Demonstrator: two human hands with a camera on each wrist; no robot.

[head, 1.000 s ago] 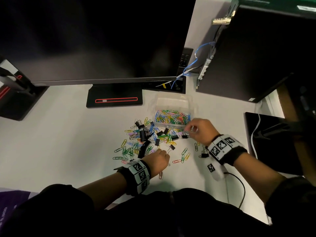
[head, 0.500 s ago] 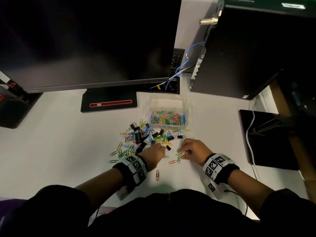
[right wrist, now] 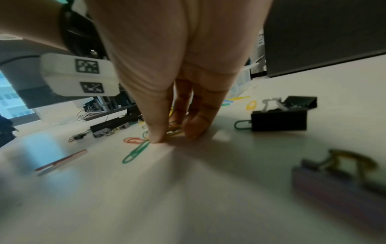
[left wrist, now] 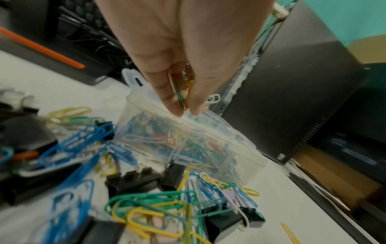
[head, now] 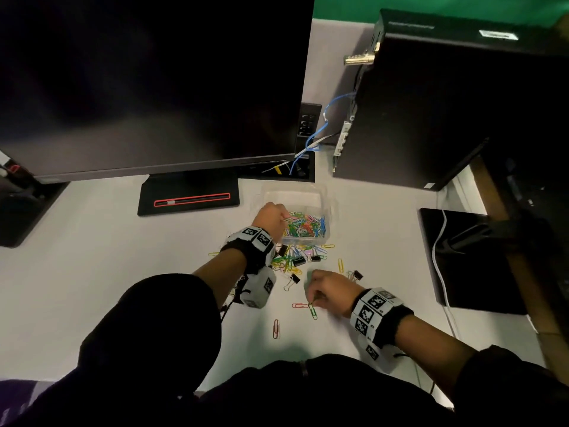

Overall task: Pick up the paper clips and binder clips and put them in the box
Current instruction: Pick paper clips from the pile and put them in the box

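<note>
Left hand (head: 271, 218): over clear box (head: 326, 198), far centre of desk (head: 92, 272), fingers pinching green and yellow paper clips (left wrist: 180, 92). Right hand (head: 331, 292): near side, fingertips narrow, pinching green clip (right wrist: 135, 152) on desk. Loose clip pile (head: 297, 257) just near the box.

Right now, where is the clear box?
In the head view, the clear box sits mid-desk before the monitor stand, with the left hand over its near-left corner.
</note>
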